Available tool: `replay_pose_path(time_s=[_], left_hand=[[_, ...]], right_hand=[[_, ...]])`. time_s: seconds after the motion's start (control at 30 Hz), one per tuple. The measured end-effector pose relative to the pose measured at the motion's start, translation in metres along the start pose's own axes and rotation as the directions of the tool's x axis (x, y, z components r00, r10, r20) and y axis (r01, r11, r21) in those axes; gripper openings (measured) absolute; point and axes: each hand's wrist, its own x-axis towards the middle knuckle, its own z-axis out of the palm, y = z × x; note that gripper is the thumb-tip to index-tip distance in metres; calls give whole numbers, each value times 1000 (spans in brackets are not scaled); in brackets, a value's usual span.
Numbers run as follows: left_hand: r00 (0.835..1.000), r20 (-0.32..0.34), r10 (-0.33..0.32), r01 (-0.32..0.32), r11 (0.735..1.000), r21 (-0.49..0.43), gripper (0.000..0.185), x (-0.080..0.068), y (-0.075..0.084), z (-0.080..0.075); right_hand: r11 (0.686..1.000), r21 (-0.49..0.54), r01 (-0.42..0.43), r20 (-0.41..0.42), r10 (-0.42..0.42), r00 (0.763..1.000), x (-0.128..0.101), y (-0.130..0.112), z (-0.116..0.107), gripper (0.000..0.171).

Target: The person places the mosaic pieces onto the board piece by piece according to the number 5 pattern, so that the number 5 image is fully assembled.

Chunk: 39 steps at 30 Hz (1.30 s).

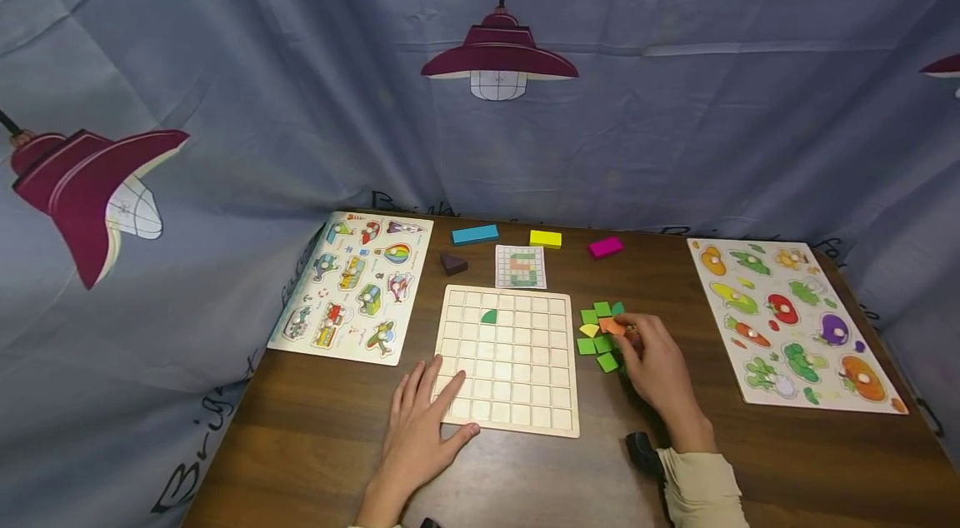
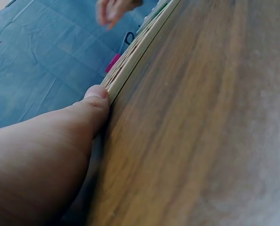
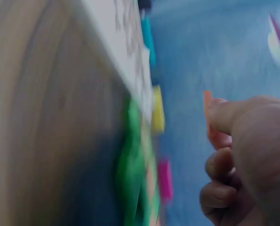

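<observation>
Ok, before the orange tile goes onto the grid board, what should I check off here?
1. Left hand steadying the grid board, thumb at its edge: ok.
2. Right hand has a grip on the orange tile: ok.
3. Pattern card uncovered above the board: ok.
4. Board cells free, only one green quarter-circle tile placed: ok.
5. Target cell for the orange tile: cannot tell.
6. Tile's orientation in the fingers: cannot tell, the right wrist view is blurred.

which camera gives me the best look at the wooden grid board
The head view: the whole wooden grid board shows from above, with one green piece in a cell and the left hand resting on its near corner. The left wrist view shows only its edge; the right wrist view is too blurred to tell.
</observation>
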Motion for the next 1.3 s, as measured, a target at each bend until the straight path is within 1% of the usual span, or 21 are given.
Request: replay_pose_path(time_s=[0.1,0.17,0.3,0.43,0.57,0.73,0.93,1.03,1.17,1.3], left_hand=[[1000,4,3,-3,1000,5,76,1,0,0],[1000,7,4,-4,1000,5,75,2,0,-1],[1000,-1,-2,2,1000,0,75,2,0,-3],[1000,-15,-5,5,1000,0,74,3,0,-3],[1000,-10,-6,6,1000,0,74,3,0,-2],[1000,-23,-1,2,1000,17,74,2,2,-1],[999,-32,5,-5,1000,7,74,1,3,-2],[999,-31,6,-6,1000,-3,74,0,3,-2],[1000,-20,3,-3,1000,-10,73,0,3,-2],[1000,-3,-9,9,1000,-7,74,0,2,-1]], right_hand=[[997,47,54,76,-57,995,9,-31,9,33],[994,85,74,151,-87,985,15,-53,17,31],[979,159,123,278,-164,947,23,-94,39,25],[971,160,180,330,-225,917,31,-118,64,20],[968,105,227,354,-249,901,37,-127,83,18],[956,30,291,378,-280,882,38,-128,95,12],[946,6,325,368,-304,879,37,-128,99,8],[941,-10,338,353,-313,882,37,-129,99,9],[940,-24,340,324,-315,892,37,-129,98,11],[931,-50,360,308,-329,893,35,-130,98,15]])
